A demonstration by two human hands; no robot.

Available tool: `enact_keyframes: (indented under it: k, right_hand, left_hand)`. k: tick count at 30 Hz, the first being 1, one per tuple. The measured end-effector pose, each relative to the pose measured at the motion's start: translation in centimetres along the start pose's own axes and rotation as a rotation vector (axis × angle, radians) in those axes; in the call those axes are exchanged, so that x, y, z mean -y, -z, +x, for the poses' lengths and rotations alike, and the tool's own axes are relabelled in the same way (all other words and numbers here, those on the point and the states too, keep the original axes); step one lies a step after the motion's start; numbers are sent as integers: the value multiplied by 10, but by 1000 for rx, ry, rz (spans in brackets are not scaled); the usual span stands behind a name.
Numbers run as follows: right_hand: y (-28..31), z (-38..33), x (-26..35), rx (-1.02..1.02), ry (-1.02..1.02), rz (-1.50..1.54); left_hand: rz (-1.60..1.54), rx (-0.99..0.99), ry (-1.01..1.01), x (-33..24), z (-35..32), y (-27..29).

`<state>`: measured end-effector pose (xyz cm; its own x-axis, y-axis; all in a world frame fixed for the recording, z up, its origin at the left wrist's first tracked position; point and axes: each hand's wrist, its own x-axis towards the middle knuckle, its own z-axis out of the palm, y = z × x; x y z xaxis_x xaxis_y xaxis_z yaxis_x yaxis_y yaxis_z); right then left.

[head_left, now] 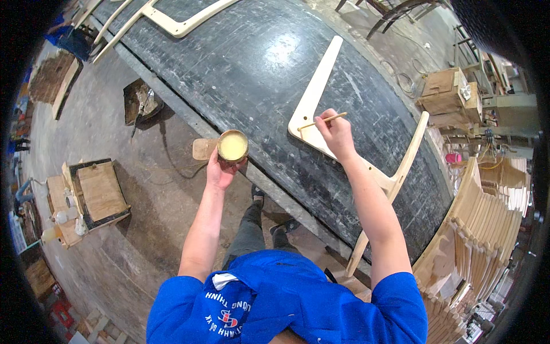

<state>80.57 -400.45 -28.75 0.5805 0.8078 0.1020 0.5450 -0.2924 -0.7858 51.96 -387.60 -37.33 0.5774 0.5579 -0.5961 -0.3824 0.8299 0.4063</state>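
Observation:
My left hand (220, 169) holds up a small round tin (232, 147) filled with pale yellow glue, at the near edge of the dark workbench (246, 63). My right hand (337, 133) grips a thin wooden stick (323, 121), its tip touching the bent corner of a pale wooden frame part (315, 92) that lies flat on the bench. The frame part runs from the far middle of the bench to its near right edge, where a leg-like piece (409, 155) joins it.
Another pale wooden frame (172, 23) lies at the bench's far left. A stack of similar wooden parts (475, 229) stands at the right. Wooden boxes (97, 192) sit on the floor at the left, a crate (450, 92) at the far right.

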Motion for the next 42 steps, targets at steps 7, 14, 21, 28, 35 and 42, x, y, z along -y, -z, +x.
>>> enact_keyframes:
  k: [7, 14, 21, 28, 35, 42]
  right_hand:
    - [16, 18, -4, -88, -9, 93]
    - [0, 30, -11, -18, -30, -22]
    - [33, 61, -1, 548, 543, -255]
    - [65, 47, 12, 436, 229, -38]
    - [71, -22, 17, -16, -8, 422]
    - [86, -76, -21, -238, -314, 814]
  left_hand:
    - [-22, 1, 14, 0, 0, -12]
    - [-15, 39, 40, -3, 3, -2]
    - [23, 93, 60, -5, 7, -12]
    - [94, 134, 26, 16, 30, -51]
    - [146, 230, 110, 67, 43, -107]
    - [133, 347, 209, 133, 20, -140]
